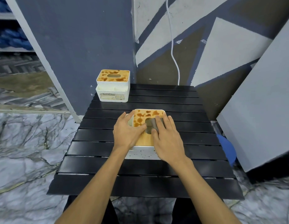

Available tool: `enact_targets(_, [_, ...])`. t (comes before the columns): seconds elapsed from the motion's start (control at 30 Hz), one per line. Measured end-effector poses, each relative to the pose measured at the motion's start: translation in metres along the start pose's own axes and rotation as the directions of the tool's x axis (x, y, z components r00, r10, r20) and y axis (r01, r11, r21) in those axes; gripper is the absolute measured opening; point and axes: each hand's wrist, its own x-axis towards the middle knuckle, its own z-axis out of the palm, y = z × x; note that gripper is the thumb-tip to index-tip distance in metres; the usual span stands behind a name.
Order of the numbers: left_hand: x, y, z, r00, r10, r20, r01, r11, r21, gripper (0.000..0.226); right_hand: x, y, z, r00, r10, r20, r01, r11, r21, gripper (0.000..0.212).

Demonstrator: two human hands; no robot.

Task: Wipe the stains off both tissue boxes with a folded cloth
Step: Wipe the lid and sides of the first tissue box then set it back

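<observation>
A white tissue box (141, 153) with a wooden lid sits in the middle of the black slatted table (140, 183). Brown stains cover the far half of its lid; the near part looks clean. My left hand (127, 130) rests flat on the box's left side, fingers spread over the lid and edge. My right hand (167, 137) presses a folded grey cloth (154, 124) onto the lid beside the oval opening. A second white tissue box (112, 85), its wooden lid blotched with brown stains, stands at the table's far left corner.
A dark blue pillar rises right behind the far box. A white cable (173, 50) hangs down the painted wall. A grey board (260, 120) leans at the right, with a blue object (227, 147) at its foot. Marble floor surrounds the table.
</observation>
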Motion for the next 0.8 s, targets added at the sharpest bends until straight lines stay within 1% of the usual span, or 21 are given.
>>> enact_targets(0.13, [-0.001, 0.0, 0.0, 1.0, -0.013, 0.01, 0.013, 0.999, -0.035, 0.077, -0.002, -0.001, 0.002, 0.999, -0.008, -0.041, 0.008, 1.0, -0.007, 0.062])
enact_targets(0.23, [0.0, -0.001, 0.0, 1.0, -0.016, 0.01, 0.016, 0.999, -0.035, 0.07, -0.014, -0.003, 0.001, 0.997, -0.028, -0.069, 0.027, 1.0, -0.005, 0.067])
enact_targets(0.3, [0.001, -0.002, 0.001, 1.0, -0.014, 0.009, 0.014, 1.0, -0.027, 0.07, -0.016, -0.004, 0.0, 0.997, -0.024, -0.072, 0.024, 1.0, -0.003, 0.071])
enact_targets(0.4, [0.002, -0.003, 0.002, 1.0, -0.016, 0.006, 0.016, 1.0, -0.016, 0.071, -0.001, 0.001, 0.004, 0.999, -0.008, -0.039, 0.007, 1.0, -0.024, 0.068])
enact_targets(0.5, [0.003, -0.006, 0.003, 1.0, -0.02, -0.006, 0.02, 1.0, -0.025, 0.072, 0.01, 0.004, 0.006, 0.999, -0.019, -0.04, 0.017, 0.998, -0.06, 0.068])
enact_targets(0.57, [0.003, -0.006, 0.005, 1.0, -0.018, -0.021, 0.018, 0.999, -0.037, 0.072, 0.0, 0.003, 0.006, 0.998, -0.026, -0.053, 0.022, 0.998, -0.058, 0.069])
enact_targets(0.63, [0.003, -0.006, 0.006, 0.999, -0.019, -0.033, 0.017, 0.999, -0.04, 0.072, -0.02, 0.001, 0.006, 0.997, -0.065, -0.047, 0.061, 0.994, -0.087, 0.067])
enact_targets(0.7, [0.004, -0.005, 0.005, 1.0, -0.019, -0.022, 0.019, 0.999, -0.029, 0.074, -0.029, 0.002, 0.007, 0.997, -0.072, -0.019, 0.07, 0.992, -0.106, 0.065])
enact_targets(0.8, [0.003, -0.004, 0.003, 1.0, -0.024, 0.013, 0.024, 1.0, -0.012, 0.08, -0.007, 0.005, 0.007, 0.998, -0.052, -0.024, 0.05, 0.996, -0.079, 0.062])
